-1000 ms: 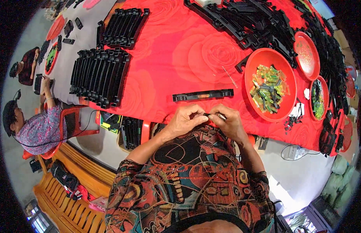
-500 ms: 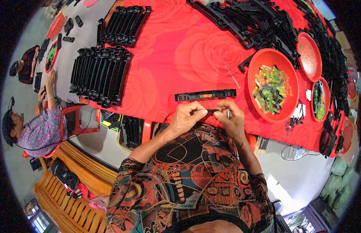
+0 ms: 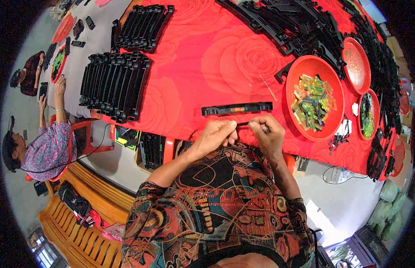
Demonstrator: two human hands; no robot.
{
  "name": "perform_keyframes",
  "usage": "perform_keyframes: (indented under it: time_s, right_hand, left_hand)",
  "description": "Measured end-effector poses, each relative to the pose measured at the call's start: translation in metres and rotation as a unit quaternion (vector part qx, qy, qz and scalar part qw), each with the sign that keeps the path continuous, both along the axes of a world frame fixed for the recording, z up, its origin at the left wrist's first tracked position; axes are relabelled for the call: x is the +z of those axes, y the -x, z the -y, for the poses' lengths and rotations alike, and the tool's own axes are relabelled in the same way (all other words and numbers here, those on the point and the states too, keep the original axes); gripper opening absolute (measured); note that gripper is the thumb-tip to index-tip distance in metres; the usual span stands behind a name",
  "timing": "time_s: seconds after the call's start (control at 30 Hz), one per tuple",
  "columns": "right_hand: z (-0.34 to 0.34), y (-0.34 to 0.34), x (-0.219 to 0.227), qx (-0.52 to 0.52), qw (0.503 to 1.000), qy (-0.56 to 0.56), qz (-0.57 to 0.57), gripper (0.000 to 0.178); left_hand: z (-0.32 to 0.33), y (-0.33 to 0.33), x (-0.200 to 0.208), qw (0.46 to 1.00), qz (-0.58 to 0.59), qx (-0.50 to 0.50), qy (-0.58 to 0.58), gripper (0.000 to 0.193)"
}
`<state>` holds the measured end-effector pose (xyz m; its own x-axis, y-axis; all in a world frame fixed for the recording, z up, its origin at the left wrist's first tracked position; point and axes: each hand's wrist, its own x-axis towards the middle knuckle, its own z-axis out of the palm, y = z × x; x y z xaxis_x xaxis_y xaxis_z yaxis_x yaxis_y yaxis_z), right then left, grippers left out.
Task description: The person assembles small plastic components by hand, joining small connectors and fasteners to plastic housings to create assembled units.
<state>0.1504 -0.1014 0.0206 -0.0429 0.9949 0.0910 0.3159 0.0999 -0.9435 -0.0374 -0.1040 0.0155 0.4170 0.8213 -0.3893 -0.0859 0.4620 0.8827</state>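
Observation:
Close to my body at the table's front edge, my left hand [image 3: 216, 136] and my right hand [image 3: 268, 132] pinch a thin dark strip [image 3: 243, 123] between them, one at each end. Both hands have their fingers curled in, and much of the strip is hidden by them. Something small and silvery shows by the fingers of my right hand; I cannot make out what. Just beyond my hands lies a long black plastic bar [image 3: 207, 110] with a small yellow-orange vial [image 3: 237, 109] set in its middle. It touches neither hand.
A red bowl [image 3: 290, 98] of yellow-green vials stands on the right, with smaller red dishes [image 3: 357, 67] beyond it. Black bars lie stacked [image 3: 116, 85] at left and heaped [image 3: 297, 31] at far right. A thin pointed rod [image 3: 268, 88] lies nearby. Another person [image 3: 49, 145] sits at left.
My hands have drawn slightly apart, and more of the dark strip shows between them. My right hand has turned a little. At left, the other person's arms have shifted.

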Motion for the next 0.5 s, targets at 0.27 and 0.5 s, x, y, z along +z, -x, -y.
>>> perform_keyframes:
  time_s: [0.27, 0.5]
  right_hand:
    - [-0.027, 0.005, -0.024, -0.092, 0.975, 0.148, -0.141, 0.010]
    - [-0.032, 0.018, -0.032, -0.101, 0.982, 0.153, -0.048, 0.013]
  left_hand:
    - [-0.025, 0.022, 0.006, 0.747, -0.457, 0.048, -0.481, 0.031]
    - [-0.015, 0.021, -0.019, 0.759, -0.468, 0.045, -0.450, 0.036]
